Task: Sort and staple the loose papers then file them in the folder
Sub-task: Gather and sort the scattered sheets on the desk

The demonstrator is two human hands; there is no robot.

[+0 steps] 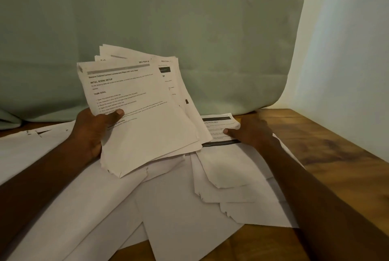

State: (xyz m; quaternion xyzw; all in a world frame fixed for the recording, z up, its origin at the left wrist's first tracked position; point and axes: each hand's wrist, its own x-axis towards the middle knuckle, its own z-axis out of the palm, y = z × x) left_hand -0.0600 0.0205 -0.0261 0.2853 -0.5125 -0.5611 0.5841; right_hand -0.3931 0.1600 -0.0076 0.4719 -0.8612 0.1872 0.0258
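The fanned stack of printed sheets (pixel 139 111) is being held up off the surface, tilted back toward the cloth, top page facing the camera with headings "INITIAL SCENE SETUP" and "TASK GOAL" legible. The left hand (pixel 92 132) is gripping it at the left edge, about mid-height: thumb (pixel 115 114) lying across the front page, the other fingers curled behind and hidden by paper. So the bulk of the stack is sitting right of and above that grip, with the lower corner hanging down toward the loose pile. Sheets behind the top one are splaying out at the top and right, "SECTION" headers showing. The right hand (pixel 250 132) is lying on a single printed page (pixel 221 128) with a dark header bar, just right of the held stack; thumb is pressing on the page face, the remaining fingers are mostly out of sight, so grip closure is not clear. That page is lying on the surface, its left part tucked behind the stack. Loose blank-side sheets (pixel 179 204) are spreading, overlapped, under both forearms, some with ragged edges. The wooden surface (pixel 328 145) is showing at right and at the bottom edge. A pale green cloth (pixel 189 18) is hanging behind, with a white wall (pixel 347 39) at right.
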